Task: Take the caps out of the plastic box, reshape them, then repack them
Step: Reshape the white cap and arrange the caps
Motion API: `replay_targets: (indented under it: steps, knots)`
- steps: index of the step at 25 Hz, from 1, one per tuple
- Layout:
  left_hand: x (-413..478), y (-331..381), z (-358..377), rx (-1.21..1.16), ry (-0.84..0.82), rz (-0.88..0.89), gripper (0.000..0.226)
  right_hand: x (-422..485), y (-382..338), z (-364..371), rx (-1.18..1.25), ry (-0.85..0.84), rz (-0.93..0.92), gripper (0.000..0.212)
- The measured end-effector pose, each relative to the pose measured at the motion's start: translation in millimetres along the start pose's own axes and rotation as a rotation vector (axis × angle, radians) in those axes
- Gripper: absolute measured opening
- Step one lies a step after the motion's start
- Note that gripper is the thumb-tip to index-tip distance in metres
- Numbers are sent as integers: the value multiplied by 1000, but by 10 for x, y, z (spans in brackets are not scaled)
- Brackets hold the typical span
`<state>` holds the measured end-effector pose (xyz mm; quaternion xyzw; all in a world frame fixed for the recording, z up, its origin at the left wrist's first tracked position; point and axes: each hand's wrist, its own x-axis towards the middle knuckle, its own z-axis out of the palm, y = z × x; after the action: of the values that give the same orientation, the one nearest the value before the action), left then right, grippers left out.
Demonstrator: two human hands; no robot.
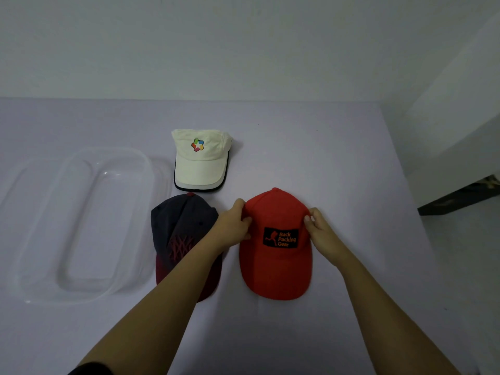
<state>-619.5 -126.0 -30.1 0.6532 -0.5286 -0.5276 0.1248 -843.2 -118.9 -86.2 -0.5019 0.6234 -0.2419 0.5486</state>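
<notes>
A pale table (pixel 338 158) bears a clear plastic box (pixel 40 226), cream cap (pixel 201 163), dark cap (pixel 178 228), red cap (pixel 276 269).

Pale lilac table (pixel 338 147) against a plain white wall (pixel 243 44), dim light

Plain indoor room, bare white wall (pixel 243 44), lilac-covered table (pixel 338 147)

The first cap (pixel 276 269) lies on the counter (pixel 351 158) between the fingers (pixel 244 220) of the left hand (pixel 235 226) and the fingers (pixel 311 216) of the right hand (pixel 322 231), which grip its crown on either side. Its brim points toward the person. The second cap (pixel 178 231) lies just left of the left fingers, partly under the left forearm. The third cap (pixel 200 163) lies beyond the fingers, behind the second cap. The plastic box (pixel 81 226) stands well left of the fingers, beside the second cap.
</notes>
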Motion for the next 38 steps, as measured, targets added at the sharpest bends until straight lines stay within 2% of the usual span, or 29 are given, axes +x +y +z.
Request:
replay_targets:
  steps: [6, 11, 15, 18, 20, 22, 24, 25, 27, 28, 30, 32, 33, 34, 38]
  knots:
    - [31, -88, -85, 0, 162, -7, 26, 1, -19, -158, -84, 62, -44, 18]
    - [120, -84, -98, 186, 235, 42, 21, -59, -90, -259, 46, 96, 57, 20]
    - [130, -55, -76, 195, 273, 43, 23, -50, -86, -299, -24, 102, 81, 11]
    - [-4, 39, -168, 124, 337, 102, 29, -54, -176, -300, -132, 278, 43, 30]
    - [-163, 66, -383, 89, 452, 154, 30, -106, -365, -212, -152, 434, -69, 30]
    - [-324, -26, -711, 154, 613, 171, 30, -180, -601, -20, -116, 487, -192, 23]
    - [-466, -234, -1067, 224, 690, 112, 31, -236, -810, 257, -67, 425, -289, 18]
    - [-526, -360, -1227, 223, 671, 63, 33, -249, -904, 425, -42, 359, -315, 18]
    - [-591, -579, -1416, 147, 530, -23, 38, -247, -1018, 753, 1, 150, -270, 19]
    - [-606, -666, -1468, 110, 439, -46, 41, -223, -1057, 926, -5, 17, -207, 26]
    - [-585, -785, -1502, 101, 277, -50, 48, -146, -1109, 1218, -79, -197, -60, 55]
    - [-518, -831, -1500, 152, 169, -46, 53, -28, -1153, 1418, -172, -298, 31, 81]
    - [-476, -826, -1498, 184, 132, -49, 55, 34, -1179, 1480, -218, -332, 62, 87]
    - [-437, -814, -1489, 216, 103, -54, 54, 90, -1193, 1516, -267, -359, 87, 86]
    - [-360, -793, -1465, 239, 19, -44, 39, 224, -1214, 1506, -338, -394, 108, 51]
